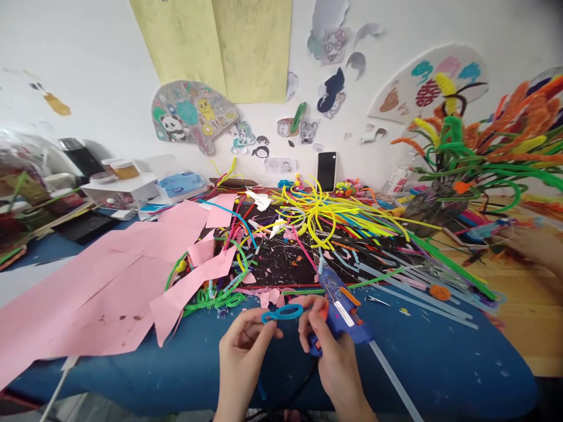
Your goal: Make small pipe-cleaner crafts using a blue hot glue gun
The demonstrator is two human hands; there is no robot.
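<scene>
A blue pipe cleaner (288, 312), bent into a small oval loop, is held up between my hands above the table's front part. My left hand (246, 346) pinches its left end between thumb and fingers. At the loop's right end, the curled fingers of my right hand (329, 346) touch it; part of that grip is hidden. Just behind and right of my right hand lies a blue hot glue gun (345, 310) with an orange trigger, nozzle pointing away from me. A long clear glue stick (396, 381) sticks out of its back.
Pink paper sheets (118, 281) spread over the left side. Green pipe cleaners (220, 299) lie tangled beside them. Yellow pipe cleaners (325, 217) heap at the back, near an upright phone (326, 170). Glue sticks (422, 293) lie right. Another person's hand (528, 240) reaches in there.
</scene>
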